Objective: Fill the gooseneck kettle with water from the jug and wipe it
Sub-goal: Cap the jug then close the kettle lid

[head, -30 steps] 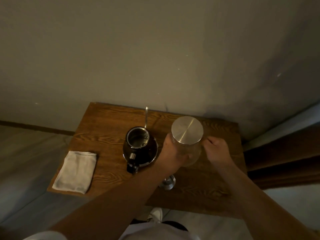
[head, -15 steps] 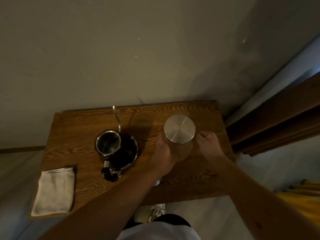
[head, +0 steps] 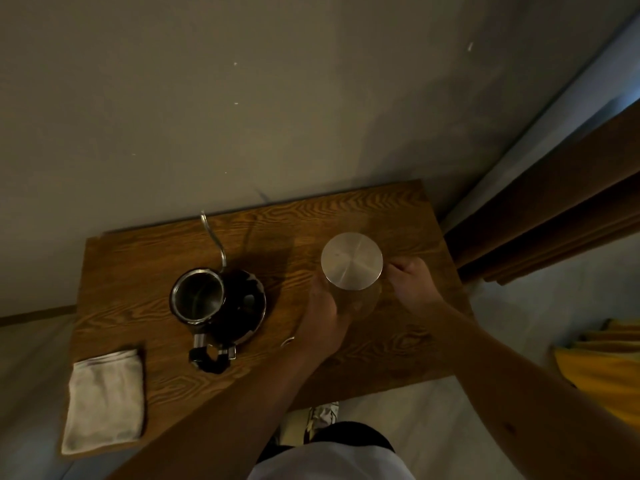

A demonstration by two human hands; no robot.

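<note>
A dark gooseneck kettle stands open-topped on the wooden table, its thin spout pointing toward the wall and its black handle toward me. To its right stands a clear glass jug with a round metal lid. My left hand wraps the jug's left side. My right hand is closed at the jug's right side, where its handle seems to be. A folded white cloth lies at the table's front left corner.
A small metal piece, maybe the kettle lid, peeks out under my left wrist. The table stands against a plain wall. A dark wooden door frame is at the right, yellow fabric on the floor beyond it.
The view has swung so the table sits lower and more to the left. Both hands stay on the jug, which remains standing on the table.
</note>
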